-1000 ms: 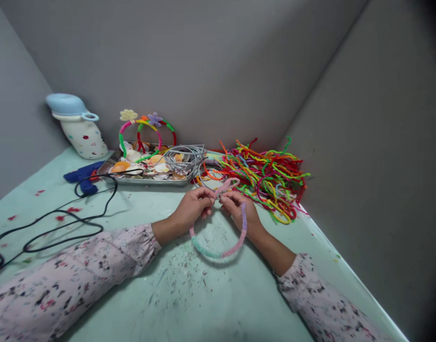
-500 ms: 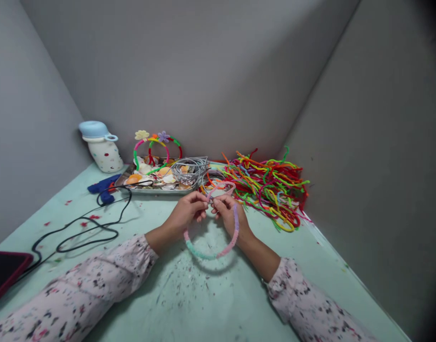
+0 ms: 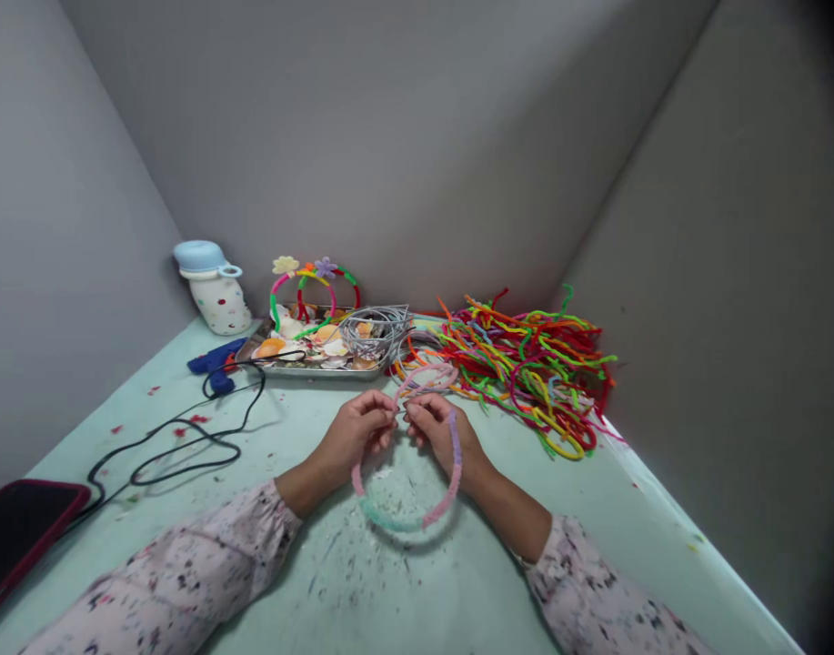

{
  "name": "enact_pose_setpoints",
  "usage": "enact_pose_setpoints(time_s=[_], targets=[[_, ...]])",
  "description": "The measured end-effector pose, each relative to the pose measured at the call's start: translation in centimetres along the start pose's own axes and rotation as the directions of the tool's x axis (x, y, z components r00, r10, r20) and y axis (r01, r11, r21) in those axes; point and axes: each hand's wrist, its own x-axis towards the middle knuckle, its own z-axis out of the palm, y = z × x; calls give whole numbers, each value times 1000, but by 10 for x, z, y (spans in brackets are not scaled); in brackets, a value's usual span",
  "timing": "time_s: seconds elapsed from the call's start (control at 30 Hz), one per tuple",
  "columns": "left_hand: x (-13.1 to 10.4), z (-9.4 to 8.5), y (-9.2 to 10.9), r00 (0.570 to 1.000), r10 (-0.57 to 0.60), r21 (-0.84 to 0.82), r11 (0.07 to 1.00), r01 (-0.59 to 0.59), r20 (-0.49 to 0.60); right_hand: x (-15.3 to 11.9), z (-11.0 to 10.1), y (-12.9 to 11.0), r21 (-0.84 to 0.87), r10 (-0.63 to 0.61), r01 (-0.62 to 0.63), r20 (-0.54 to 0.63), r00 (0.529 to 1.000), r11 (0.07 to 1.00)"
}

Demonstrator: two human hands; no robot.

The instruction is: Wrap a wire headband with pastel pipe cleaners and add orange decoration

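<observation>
Grey walls met behind a pale green surface (image 3: pixel 491 582). At its centre, the left hand (image 3: pixel 362 428) and right hand (image 3: pixel 440 432) pinched the top of a fuzzy ring (image 3: pixel 396 524), which hung toward six o'clock. The tray (image 3: pixel 321 373) lay at eleven o'clock, bright pipe cleaners (image 3: pixel 526 364) at one, the bottle (image 3: pixel 218 296) at ten.

The 2 forearms reach in from the tabletop's near edge (image 3: pixel 389 628) and angle toward each other. The left hand (image 3: pixel 366 425) and the right hand (image 3: pixel 436 426) nearly meet, well apart from the tabletop's right edge. On each, thumb and index finger pinch together, the other fingers curled under. Both wrists are bare below 2 gathered cuffs.
</observation>
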Motion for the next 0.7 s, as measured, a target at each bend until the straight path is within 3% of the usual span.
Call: enact_pose_setpoints(time_s=[0.7], targets=[[8, -6, 0, 999, 4, 0, 1000, -4, 48, 10, -3, 8, 96, 89, -90, 13, 996, 991]])
